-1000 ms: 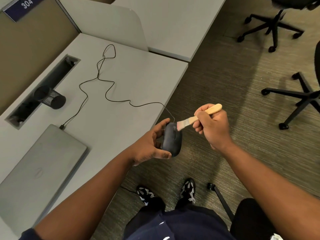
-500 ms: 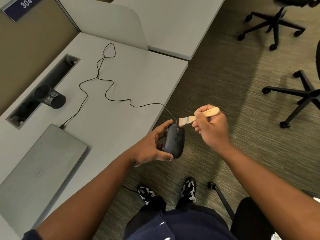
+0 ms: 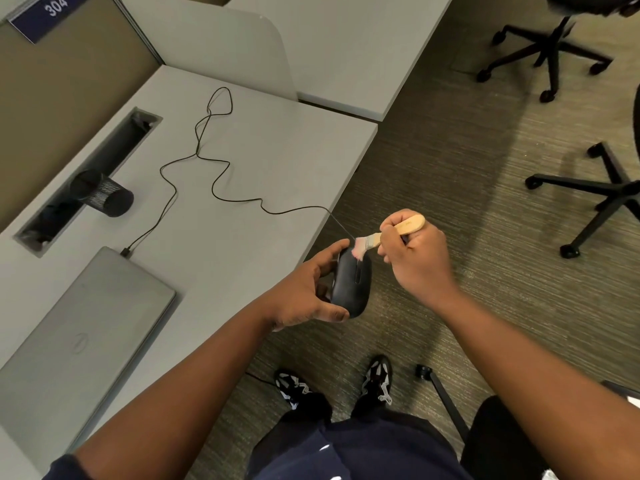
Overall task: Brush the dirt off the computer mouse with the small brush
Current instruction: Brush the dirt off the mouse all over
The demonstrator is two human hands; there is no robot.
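1. From my seat, the computer mouse is sitting just right of the frame's centre, held up in the air past the near edge of the grey surface, over the carpet. The left hand has it cradled from the side: thumb across the low end, index finger stretched along the top, palm wrapped round the left flank. So that grip is closed on the mouse.

2. The right hand is fisted around the wooden handle of the small brush, grip tight on it. The pinkish bristles are down on the front end of the mouse, right near where the cable comes out.

3. Handling guess: the mouse looks like light, hard plastic with a smooth matte shell, so it's probably a bit slippery under side pressure. Pinching the flanks like this seems the right hold, since it leaves the top and the wheel slot open for brushing. The brush looks feather-light, stiff handle, soft bristles, so I'd say short flicks do it.

4. The cable trails back up the surface in loops to the closed laptop at lower left. I reckon it could tug if the mouse is swung far.

5. Versus half a second ago: the bristles were hovering clear of the front end, now they're touching it. The mouse barely shifted.
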